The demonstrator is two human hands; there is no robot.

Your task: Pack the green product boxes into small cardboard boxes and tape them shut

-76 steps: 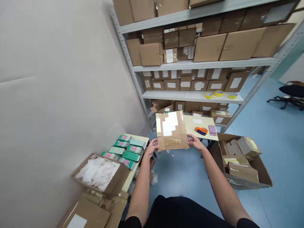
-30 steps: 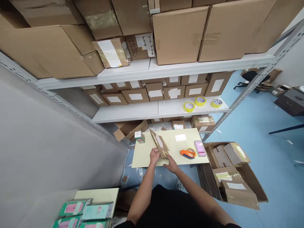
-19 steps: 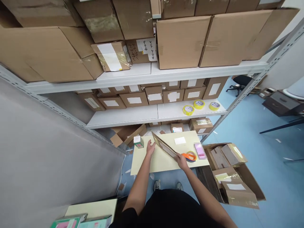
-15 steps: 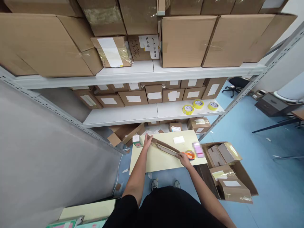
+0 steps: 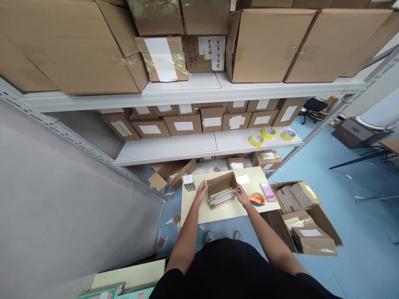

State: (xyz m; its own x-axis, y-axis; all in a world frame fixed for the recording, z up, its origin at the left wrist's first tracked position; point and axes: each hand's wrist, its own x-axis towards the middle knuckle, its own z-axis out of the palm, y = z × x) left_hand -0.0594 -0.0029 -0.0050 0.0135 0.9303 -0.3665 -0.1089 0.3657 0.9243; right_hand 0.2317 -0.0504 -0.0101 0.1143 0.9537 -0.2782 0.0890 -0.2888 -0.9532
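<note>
A small brown cardboard box [image 5: 222, 189] stands opened out on a pale yellow table [image 5: 218, 211], its open top facing up and a white label on its near side. My left hand [image 5: 201, 192] grips the box's left end. My right hand [image 5: 242, 194] grips its right end. An orange tape dispenser [image 5: 256, 199] lies just right of my right hand, beside a pink blurred item [image 5: 267, 192]. A white slip of paper [image 5: 242, 179] lies behind the box.
A small green and white box [image 5: 188, 182] sits at the table's far left corner. Metal shelving [image 5: 199, 149] holds many cardboard boxes and three yellow tape rolls [image 5: 268, 133]. An open carton of boxes [image 5: 307, 224] stands on the blue floor at right. A grey wall is at left.
The flat cardboard I held in the air came down to the table, was stretched lengthwise, and now stands opened into a box shape between both hands. My view moved closer to the shelves.
</note>
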